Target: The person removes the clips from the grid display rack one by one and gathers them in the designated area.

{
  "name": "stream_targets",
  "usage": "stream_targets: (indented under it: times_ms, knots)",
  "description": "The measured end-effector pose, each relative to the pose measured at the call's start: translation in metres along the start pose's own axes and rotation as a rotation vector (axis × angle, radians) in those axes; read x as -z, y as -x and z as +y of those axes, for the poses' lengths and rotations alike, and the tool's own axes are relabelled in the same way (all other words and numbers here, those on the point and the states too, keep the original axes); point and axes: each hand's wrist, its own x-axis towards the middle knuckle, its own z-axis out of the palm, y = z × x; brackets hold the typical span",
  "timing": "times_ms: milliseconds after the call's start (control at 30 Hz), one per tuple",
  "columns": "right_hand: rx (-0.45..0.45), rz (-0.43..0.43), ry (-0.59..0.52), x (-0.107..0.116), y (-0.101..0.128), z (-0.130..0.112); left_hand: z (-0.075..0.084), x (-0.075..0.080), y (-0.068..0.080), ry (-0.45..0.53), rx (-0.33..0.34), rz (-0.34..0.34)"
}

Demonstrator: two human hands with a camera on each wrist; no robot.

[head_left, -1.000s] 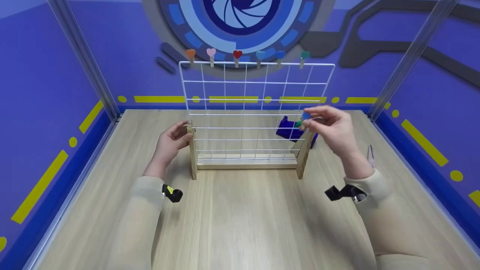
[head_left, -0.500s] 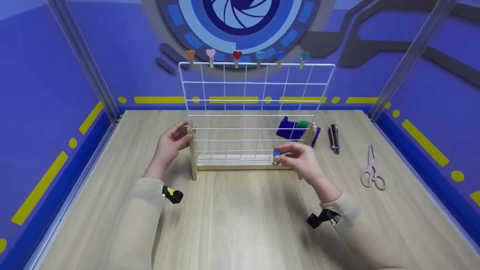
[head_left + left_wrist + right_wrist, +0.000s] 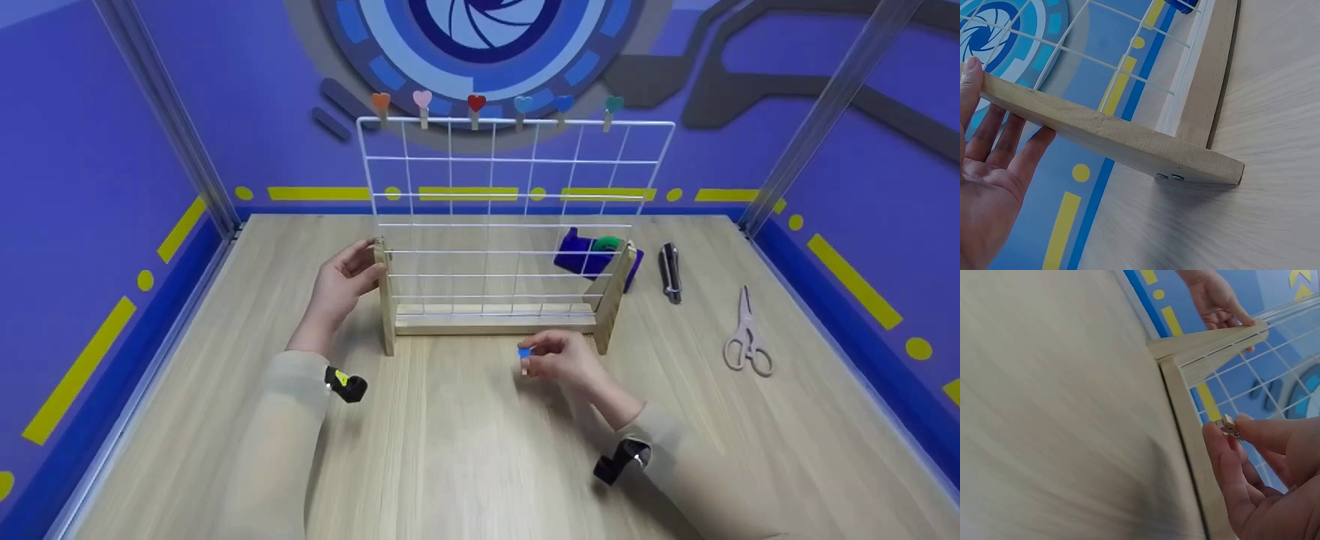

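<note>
The counter (image 3: pixel 465 450) is a light wooden surface with blue walls around it. On it stands a wooden stand (image 3: pixel 495 324) that holds a white wire grid (image 3: pixel 510 210) upright. Behind the stand's right post lies a blue tape dispenser (image 3: pixel 592 253). To the right of it lies a dark folding knife (image 3: pixel 669 271), and further right a pair of pale scissors (image 3: pixel 745 337).
</note>
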Motion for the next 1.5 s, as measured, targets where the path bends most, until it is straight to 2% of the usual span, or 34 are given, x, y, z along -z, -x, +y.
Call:
stream_targets:
  times_ms: [233, 333, 733, 1000, 1300, 1500]
  knots:
    - [-0.135, -0.065, -0.056, -0.009, -0.002, 0.013, 0.0, 0.0, -0.001, -0.014, 0.005, 0.0]
    - [-0.165, -0.079, -0.067, -0.009, -0.002, 0.015, 0.0, -0.001, -0.002, -0.013, 0.012, 0.001]
    - [-0.118, -0.101, 0.028, -0.012, -0.002, 0.02, 0.001, -0.001, 0.0, -0.016, 0.015, 0.01]
    - [-0.125, -0.099, 0.119, -0.012, -0.004, 0.02, 0.0, -0.001, 0.0, -0.012, 0.014, 0.014]
    - [-0.161, -0.112, 0.038, -0.005, -0.003, 0.02, 0.0, -0.001, -0.001, -0.004, 0.015, 0.013]
    - [-0.143, -0.091, 0.075, 0.003, 0.001, 0.012, 0.0, -0.001, 0.0, 0.0, 0.005, 0.007]
